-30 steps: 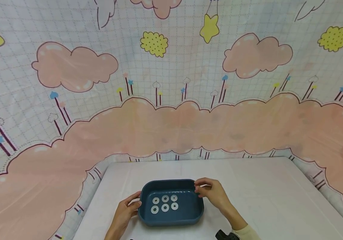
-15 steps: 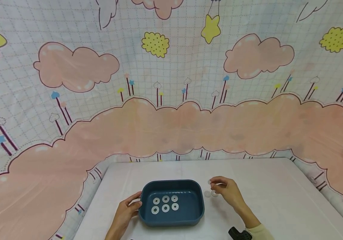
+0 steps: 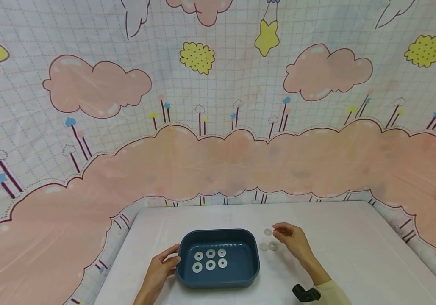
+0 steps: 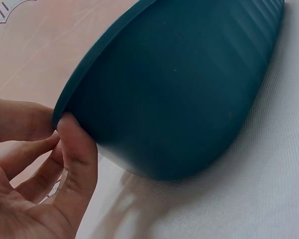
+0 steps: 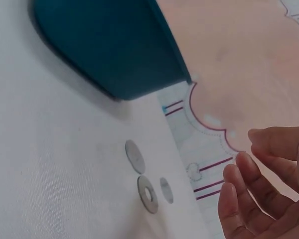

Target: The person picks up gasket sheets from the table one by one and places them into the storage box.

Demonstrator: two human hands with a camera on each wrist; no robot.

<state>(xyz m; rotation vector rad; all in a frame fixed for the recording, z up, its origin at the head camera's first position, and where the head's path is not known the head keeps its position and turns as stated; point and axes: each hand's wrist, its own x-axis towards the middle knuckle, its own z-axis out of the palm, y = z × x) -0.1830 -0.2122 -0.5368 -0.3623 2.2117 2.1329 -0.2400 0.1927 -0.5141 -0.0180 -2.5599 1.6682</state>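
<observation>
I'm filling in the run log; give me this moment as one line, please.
left hand: holds tray edge | right hand: open, near three washers on table | tray: six washers inside

I take this for a staged recording corner, not a lived-in room. A printed cartoon backdrop (image 3: 218, 127) of pink clouds, yellow stars and grid lines fills the whole upper frame and curves round both sides. At the bottom centre I see only a small white table (image 3: 347, 237), with a blue tray (image 3: 240, 275) and some washers (image 3: 268, 232) on it.
</observation>
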